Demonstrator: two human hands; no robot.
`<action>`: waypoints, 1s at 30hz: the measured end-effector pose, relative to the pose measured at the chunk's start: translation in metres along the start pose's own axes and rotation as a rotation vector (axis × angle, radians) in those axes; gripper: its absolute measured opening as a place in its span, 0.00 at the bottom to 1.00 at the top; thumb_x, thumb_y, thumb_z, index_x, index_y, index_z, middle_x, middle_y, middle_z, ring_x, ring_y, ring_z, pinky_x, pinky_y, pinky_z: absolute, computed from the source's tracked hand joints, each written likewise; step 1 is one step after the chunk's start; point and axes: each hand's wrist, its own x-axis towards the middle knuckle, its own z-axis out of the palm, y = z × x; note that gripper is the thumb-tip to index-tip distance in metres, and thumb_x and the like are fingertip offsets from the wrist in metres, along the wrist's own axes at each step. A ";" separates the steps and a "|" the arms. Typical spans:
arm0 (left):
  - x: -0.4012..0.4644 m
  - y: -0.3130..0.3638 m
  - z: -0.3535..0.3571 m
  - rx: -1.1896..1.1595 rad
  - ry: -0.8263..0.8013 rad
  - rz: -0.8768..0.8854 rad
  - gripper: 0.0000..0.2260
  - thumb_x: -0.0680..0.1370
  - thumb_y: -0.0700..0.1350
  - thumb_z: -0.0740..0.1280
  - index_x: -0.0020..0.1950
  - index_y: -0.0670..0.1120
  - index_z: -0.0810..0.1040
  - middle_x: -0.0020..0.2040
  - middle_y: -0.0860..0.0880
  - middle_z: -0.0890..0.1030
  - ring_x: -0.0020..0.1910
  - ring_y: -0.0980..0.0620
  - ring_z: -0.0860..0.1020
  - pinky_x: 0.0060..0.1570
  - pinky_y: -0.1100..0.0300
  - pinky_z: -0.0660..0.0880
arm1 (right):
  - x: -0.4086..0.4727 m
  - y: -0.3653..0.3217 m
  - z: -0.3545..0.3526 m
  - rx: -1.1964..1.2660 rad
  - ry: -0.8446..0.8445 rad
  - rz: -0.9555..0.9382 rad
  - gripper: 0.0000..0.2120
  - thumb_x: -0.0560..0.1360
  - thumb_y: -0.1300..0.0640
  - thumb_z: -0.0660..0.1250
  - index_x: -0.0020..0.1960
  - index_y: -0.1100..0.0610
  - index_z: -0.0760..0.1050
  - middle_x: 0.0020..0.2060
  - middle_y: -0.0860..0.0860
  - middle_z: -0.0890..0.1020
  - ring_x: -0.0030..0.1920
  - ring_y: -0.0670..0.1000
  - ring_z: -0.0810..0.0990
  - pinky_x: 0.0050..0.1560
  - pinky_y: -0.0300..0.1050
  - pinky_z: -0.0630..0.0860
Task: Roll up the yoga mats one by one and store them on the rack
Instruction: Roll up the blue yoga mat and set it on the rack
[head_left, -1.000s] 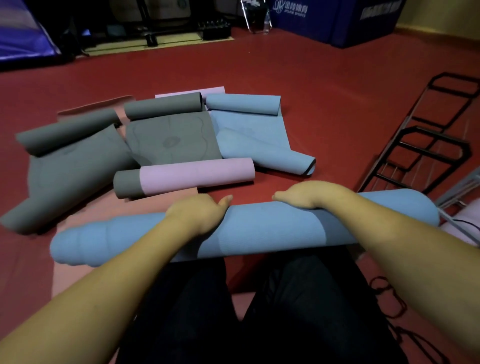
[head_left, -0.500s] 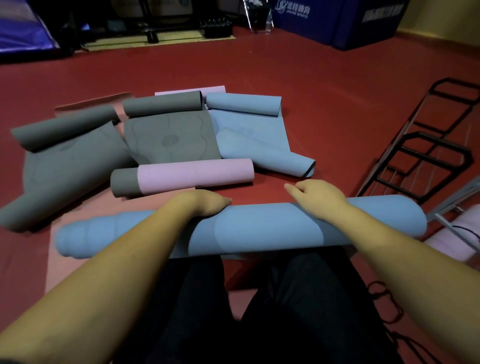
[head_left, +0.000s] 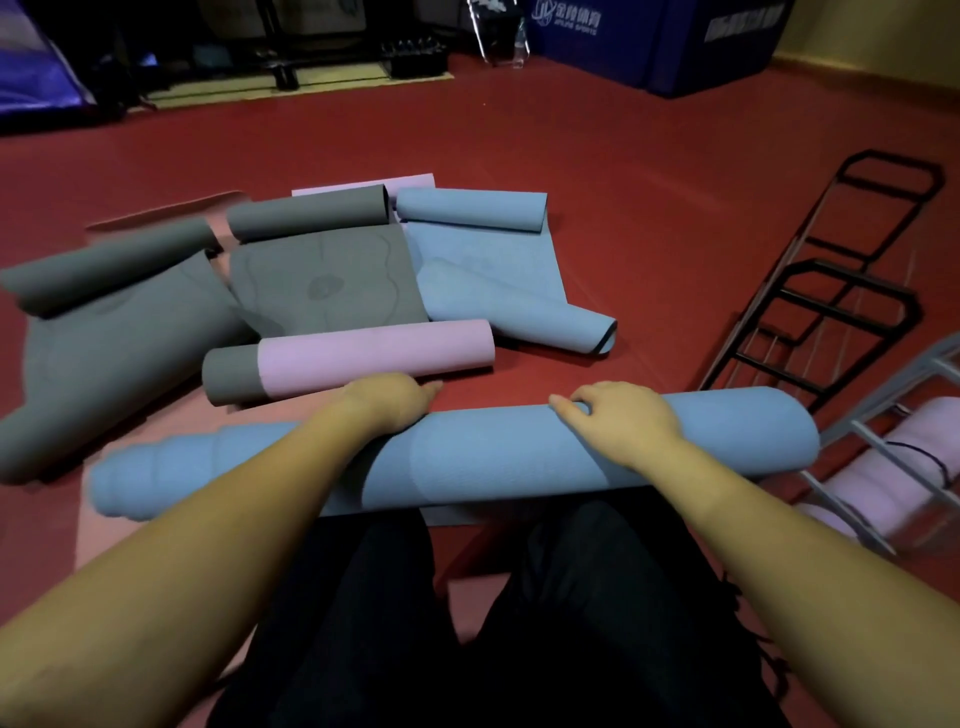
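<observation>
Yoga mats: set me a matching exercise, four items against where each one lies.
Items
1. blue roll
2. pink and grey roll
3. pink mat
4. black rack

Places
A. lying flat on the red floor, far right
B. in the grey metal frame at the right edge
C. under both hands, across the knees
D. on the floor just beyond the left hand

Pairs: 1-C, 2-D, 3-B, 4-A. The right hand also rests on the blue roll.
</observation>
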 end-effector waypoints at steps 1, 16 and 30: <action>-0.005 0.001 0.002 0.040 0.135 0.031 0.26 0.84 0.60 0.50 0.64 0.44 0.79 0.66 0.41 0.77 0.64 0.41 0.75 0.63 0.50 0.69 | 0.003 0.000 -0.001 0.018 -0.019 0.007 0.27 0.78 0.32 0.50 0.55 0.46 0.81 0.52 0.49 0.83 0.54 0.54 0.79 0.48 0.47 0.71; -0.048 -0.003 0.043 0.627 0.321 0.383 0.48 0.67 0.68 0.69 0.78 0.50 0.51 0.67 0.44 0.67 0.63 0.42 0.69 0.60 0.44 0.67 | 0.035 -0.009 -0.019 0.035 -0.248 0.048 0.35 0.77 0.32 0.48 0.56 0.56 0.81 0.59 0.58 0.81 0.58 0.59 0.77 0.57 0.52 0.72; -0.069 -0.033 -0.003 0.208 -0.165 0.460 0.35 0.58 0.70 0.75 0.60 0.62 0.68 0.56 0.57 0.78 0.53 0.52 0.77 0.56 0.50 0.74 | 0.020 -0.045 -0.040 0.100 -0.654 -0.027 0.21 0.80 0.39 0.55 0.61 0.48 0.79 0.66 0.51 0.77 0.61 0.53 0.75 0.61 0.48 0.67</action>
